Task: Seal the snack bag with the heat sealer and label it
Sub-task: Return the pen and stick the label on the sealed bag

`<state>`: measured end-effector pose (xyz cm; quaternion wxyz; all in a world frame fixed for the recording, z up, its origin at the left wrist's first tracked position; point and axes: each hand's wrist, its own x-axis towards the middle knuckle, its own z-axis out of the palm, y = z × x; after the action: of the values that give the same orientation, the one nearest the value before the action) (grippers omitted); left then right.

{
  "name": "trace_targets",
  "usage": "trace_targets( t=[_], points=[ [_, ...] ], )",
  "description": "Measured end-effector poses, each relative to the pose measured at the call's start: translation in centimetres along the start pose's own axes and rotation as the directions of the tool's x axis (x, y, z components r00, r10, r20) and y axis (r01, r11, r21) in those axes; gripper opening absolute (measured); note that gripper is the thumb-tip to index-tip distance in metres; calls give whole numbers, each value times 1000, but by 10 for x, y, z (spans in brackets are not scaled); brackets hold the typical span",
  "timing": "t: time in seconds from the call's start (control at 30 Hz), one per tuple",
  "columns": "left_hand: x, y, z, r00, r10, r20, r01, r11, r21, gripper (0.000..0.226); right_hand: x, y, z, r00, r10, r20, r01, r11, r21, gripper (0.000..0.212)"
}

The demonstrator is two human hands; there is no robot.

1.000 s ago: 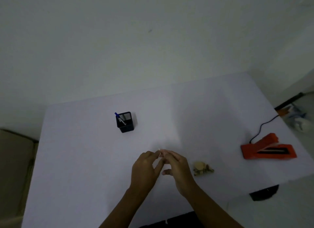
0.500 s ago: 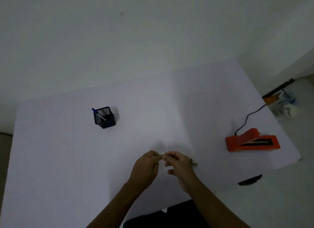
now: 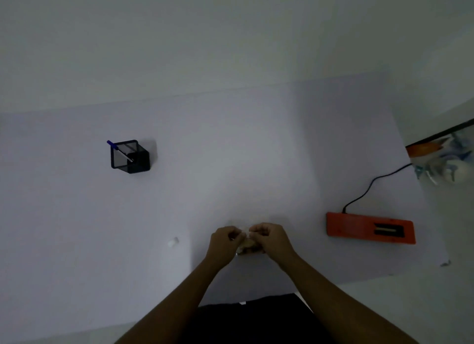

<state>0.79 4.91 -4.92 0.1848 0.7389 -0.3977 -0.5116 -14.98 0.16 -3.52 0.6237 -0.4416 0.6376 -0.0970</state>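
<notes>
Snack bag (image 3: 246, 246) sits pinched between both hands' curled fingers (image 3: 237, 237).

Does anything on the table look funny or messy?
One thing: a small white scrap lies loose on the table, left of the left hand, apart from everything else. I cannot tell what it is. The pen holder and orange heat sealer look tidy.

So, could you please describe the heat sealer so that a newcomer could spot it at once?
Start at the white table and follow its right side to the black cord. The cord ends at the sealer, lying flat. It is the only orange thing on the table.
</notes>
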Motion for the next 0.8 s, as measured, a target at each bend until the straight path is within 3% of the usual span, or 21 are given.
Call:
trace_targets(
  t=[0.37, 0.57, 0.8],
  points=[
    [28, 7, 35, 977, -187, -102, 192, 981, 37, 26, 49, 20, -11, 999, -38, 29, 43, 970, -241, 13],
    [34, 8, 36, 968, -212, -132, 220, 974, 47, 25, 58, 23, -11, 998, -51, 37, 59, 959, -275, 16],
    [30, 7, 35, 924, -298, -240, 292, 955, -58, 18, 63, 27, -12, 996, -68, 49, 78, 966, -245, 3]
  ],
)
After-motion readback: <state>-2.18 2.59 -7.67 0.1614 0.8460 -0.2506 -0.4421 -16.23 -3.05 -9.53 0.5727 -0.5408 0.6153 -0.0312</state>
